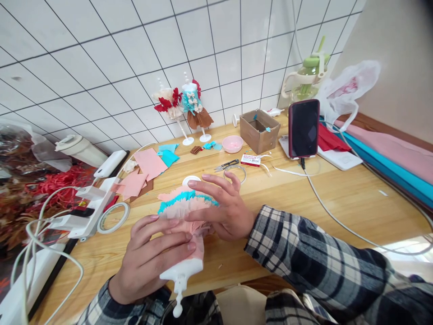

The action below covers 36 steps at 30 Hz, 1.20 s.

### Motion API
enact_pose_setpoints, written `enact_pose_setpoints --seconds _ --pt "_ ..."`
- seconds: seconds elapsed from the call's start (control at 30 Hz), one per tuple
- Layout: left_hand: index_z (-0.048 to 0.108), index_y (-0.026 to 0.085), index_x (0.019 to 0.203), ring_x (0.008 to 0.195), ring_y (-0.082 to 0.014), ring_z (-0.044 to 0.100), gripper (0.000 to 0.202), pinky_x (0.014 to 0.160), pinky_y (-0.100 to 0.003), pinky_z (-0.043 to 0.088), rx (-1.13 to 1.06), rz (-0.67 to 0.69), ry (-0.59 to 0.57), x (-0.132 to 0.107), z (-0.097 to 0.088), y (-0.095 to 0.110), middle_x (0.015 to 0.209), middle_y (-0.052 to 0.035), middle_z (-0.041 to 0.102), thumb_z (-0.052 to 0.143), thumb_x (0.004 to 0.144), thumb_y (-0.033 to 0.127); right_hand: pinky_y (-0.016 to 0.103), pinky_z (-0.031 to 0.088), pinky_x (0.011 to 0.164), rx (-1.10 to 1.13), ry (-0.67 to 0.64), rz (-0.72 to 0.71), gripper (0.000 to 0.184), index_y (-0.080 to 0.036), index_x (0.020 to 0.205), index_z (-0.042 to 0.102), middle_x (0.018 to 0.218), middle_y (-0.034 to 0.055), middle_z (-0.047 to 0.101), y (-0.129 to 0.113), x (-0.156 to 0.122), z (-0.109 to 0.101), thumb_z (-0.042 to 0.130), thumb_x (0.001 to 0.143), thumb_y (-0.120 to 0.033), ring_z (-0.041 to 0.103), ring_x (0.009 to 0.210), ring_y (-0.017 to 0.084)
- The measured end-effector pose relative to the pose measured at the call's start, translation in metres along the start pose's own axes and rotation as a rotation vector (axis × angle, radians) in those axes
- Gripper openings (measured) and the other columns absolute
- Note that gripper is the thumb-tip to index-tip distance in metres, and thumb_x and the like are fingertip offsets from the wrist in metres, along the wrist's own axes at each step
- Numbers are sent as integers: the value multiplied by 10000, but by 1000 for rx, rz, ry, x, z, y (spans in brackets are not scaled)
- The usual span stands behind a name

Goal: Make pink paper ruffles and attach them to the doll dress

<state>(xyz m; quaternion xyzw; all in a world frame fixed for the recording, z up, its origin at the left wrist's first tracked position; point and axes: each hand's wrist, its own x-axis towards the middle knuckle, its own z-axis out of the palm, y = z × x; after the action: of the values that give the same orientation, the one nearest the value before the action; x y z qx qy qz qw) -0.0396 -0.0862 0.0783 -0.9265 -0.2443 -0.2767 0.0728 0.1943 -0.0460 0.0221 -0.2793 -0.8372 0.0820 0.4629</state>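
My left hand (154, 255) is wrapped round a small white dress-form mannequin (181, 273), its beaded top end towards me. A ruffled pink crepe-paper skirt (182, 208) with a turquoise frilled band (179, 199) covers its lower part. The mannequin's round white base (191, 180) shows beyond the skirt. Over the skirt's right side lies my right hand (225, 207), fingers spread and one fingertip touching the pink paper near the waist. Its thumb is mostly hidden.
Two dressed mannequins (192, 106) stand by the wall. Behind the hands are paper scraps (150, 163), thread snips (227, 165), a pink bowl (232, 144) and a cardboard box (260, 131). A tape roll (113, 217) and power strip (98, 205) lie left; a phone (303, 129) stands right.
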Motion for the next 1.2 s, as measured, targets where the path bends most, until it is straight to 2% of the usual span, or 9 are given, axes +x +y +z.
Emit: enact_pose_setpoints --seconds 0.2,0.37,0.53,0.7,0.8,0.9,1.03,1.1,1.2 --pt "633 331 1109 1041 -210 659 259 987 -445 448 -147 -14 -48 4 -2 -2 922 1 748 579 879 225 480 236 1101 104 56 -112 405 -322 1112 676 1505 -15 381 2 2 1 502 797 -133 401 1322 241" --pt "637 299 1132 1020 -207 671 270 978 -425 463 -171 50 -37 3 -1 -4 928 -15 753 576 882 218 449 316 1076 290 48 -30 420 -292 988 726 1347 -11 564 5 6 5 461 750 -70 455 1274 201" --pt "624 293 1158 1036 -211 667 303 961 -412 489 -174 30 -43 2 -2 -6 957 -23 752 587 870 207 458 342 1074 383 17 24 521 -252 1150 667 1411 33 506 5 8 5 403 745 -57 462 1276 201" --pt "632 287 1144 1024 -214 664 287 962 -420 489 -184 30 -28 3 -3 -5 950 -31 744 576 875 204 479 306 1095 335 31 -19 471 -270 1070 698 1437 20 474 2 7 4 437 727 -80 431 1302 220" --pt "631 277 1139 1017 -211 650 284 953 -408 501 -213 -8 30 5 -2 -6 994 -32 707 606 862 220 478 310 1096 348 26 1 549 -275 1223 612 1453 28 454 1 7 2 423 742 -92 428 1307 223" --pt "674 280 1051 1104 -215 583 338 978 -377 487 -119 -161 241 16 -5 -12 1234 -27 578 758 734 201 470 315 1102 353 120 101 633 -236 1379 450 1439 73 460 5 7 2 448 756 -121 419 1311 232" --pt "666 228 1094 1162 -284 538 478 1028 -441 445 -185 -518 436 48 -18 -31 1279 -41 559 835 649 278 455 370 1053 385 258 507 692 -188 1357 427 1355 111 507 24 4 13 481 674 -90 473 1226 231" --pt "628 203 1144 1027 -257 610 473 928 -427 514 -425 -708 496 69 -25 -40 1116 -30 660 784 721 346 435 407 1009 560 179 675 686 -177 1331 448 1322 120 531 33 5 18 509 652 -104 509 1177 231" --pt "639 212 1022 792 -191 658 318 714 -337 570 -747 -891 475 98 -30 -51 906 27 709 737 770 380 403 425 988 988 -123 631 614 -181 1314 483 1301 111 564 39 7 22 583 709 -209 539 1169 234"
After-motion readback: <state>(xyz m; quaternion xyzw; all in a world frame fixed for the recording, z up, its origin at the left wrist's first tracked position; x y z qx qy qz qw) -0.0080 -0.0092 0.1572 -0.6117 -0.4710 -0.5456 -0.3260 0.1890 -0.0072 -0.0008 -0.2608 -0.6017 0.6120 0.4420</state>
